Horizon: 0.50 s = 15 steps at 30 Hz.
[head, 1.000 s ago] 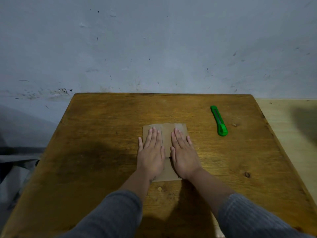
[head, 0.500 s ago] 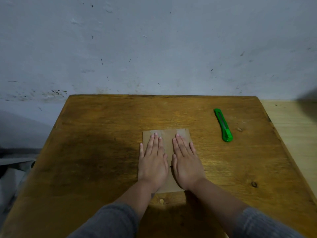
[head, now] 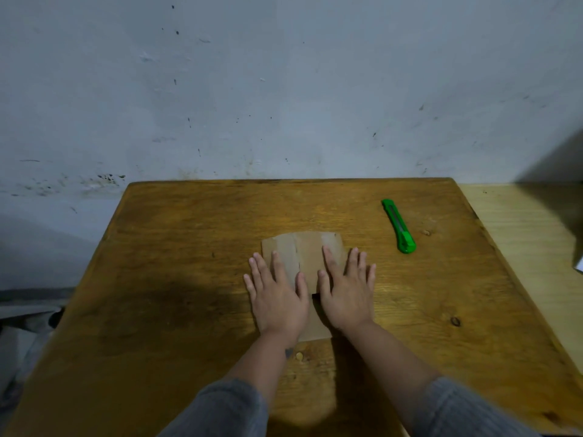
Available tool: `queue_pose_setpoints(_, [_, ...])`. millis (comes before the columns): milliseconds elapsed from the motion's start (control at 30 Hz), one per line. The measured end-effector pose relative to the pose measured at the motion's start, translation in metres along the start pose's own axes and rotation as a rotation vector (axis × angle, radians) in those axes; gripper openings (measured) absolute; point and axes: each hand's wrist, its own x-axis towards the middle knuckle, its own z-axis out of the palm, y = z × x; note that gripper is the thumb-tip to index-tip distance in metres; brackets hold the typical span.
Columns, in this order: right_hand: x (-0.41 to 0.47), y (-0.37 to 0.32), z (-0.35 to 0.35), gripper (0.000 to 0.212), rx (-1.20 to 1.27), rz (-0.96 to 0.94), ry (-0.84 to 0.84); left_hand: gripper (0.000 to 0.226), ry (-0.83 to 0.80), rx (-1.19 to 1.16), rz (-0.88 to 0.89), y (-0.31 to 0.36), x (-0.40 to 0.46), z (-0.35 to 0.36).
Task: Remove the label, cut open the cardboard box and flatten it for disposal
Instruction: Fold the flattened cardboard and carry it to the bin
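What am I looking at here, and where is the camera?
There is no machine: a person wears a wide-angle camera on the head, so you look forward and down along their grey sleeves at their own two hands. The left hand and the right hand lie flat, fingers spread, palms down on a brown cardboard box that is already pressed flat on the wooden table. Neither hand grips anything; they only press. To the right, apart from the cardboard, lies a green utility knife, untouched. Behind the table is a scuffed pale wall. No label shows on the visible cardboard.
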Motion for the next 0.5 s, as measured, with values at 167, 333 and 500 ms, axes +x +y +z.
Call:
queue_pose_setpoints(167, [-0.013,-0.002,-0.012,0.045,0.237,-0.049,0.044,0.057,-0.03,-0.242,-0.107,0.012,-0.008,-0.015])
queue_pose_setpoints(333, [-0.045,0.009,-0.032,0.05,0.324,-0.063,0.119,0.06,0.052,-0.47,-0.046,0.024,-0.04,-0.026])
queue_pose_setpoints(500, [-0.093,0.048,-0.06,0.055,0.369,-0.09,0.17,0.06,0.116,-0.571,0.08,0.051,-0.097,-0.024])
